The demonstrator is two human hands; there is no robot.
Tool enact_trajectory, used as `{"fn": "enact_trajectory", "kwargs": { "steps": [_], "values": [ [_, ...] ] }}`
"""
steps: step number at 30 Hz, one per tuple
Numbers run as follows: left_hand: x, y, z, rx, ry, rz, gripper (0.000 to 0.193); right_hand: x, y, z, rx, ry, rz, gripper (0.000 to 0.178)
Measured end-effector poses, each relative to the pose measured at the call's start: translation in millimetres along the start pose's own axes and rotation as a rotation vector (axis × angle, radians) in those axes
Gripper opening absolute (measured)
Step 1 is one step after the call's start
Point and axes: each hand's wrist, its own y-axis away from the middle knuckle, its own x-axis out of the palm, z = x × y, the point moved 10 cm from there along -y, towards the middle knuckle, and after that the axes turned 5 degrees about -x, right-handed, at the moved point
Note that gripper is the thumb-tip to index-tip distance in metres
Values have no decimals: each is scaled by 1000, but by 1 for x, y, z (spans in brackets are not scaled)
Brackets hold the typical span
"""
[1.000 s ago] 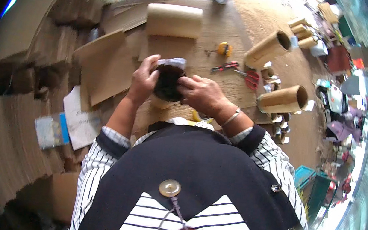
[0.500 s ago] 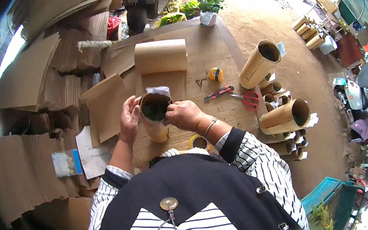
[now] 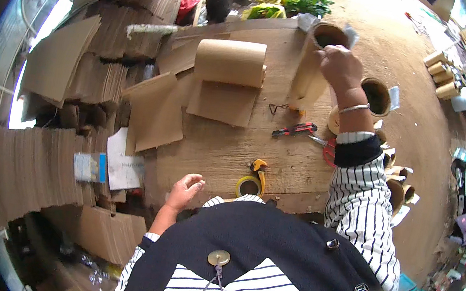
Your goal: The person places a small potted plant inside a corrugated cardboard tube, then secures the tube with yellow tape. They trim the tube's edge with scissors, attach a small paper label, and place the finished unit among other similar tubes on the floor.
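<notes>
At the far right of the wooden table (image 3: pixel 226 150), a tall brown paper tube (image 3: pixel 307 79) stands slightly tilted, its open mouth dark inside. My right hand (image 3: pixel 340 68) reaches over to it, fingers closed on its rim. My left hand (image 3: pixel 184 191) is by the near edge of the table, loosely curled with fingers apart, holding nothing. Nearest to it lies a yellow-rimmed roll of tape (image 3: pixel 250 188). Under my right arm are a red and black utility knife (image 3: pixel 295 130) and red-handled scissors (image 3: pixel 329 151), partly hidden by the forearm.
A rolled brown sheet (image 3: pixel 230 62) and flat cardboard (image 3: pixel 158 112) lie on the table's left half. Cardboard stacks (image 3: pixel 28 177) crowd the left. Another tube (image 3: pixel 375 96) stands beyond my right wrist, with several smaller tubes near it. A leafy plant (image 3: pixel 308 1) is at the back.
The tube that stood between both hands is now at the far right of the table, in my right hand. My left hand has let go and drawn back toward me. The view has shifted.
</notes>
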Motion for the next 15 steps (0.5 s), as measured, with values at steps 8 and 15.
{"fn": "enact_trajectory", "kwargs": {
  "steps": [8,15],
  "values": [
    [26,16,7,-47,-416,-11,32,81,-38,-120,435,7,299,30],
    [23,11,19,-36,-586,29,37,63,-42,-83,342,121,351,32]
  ]
}}
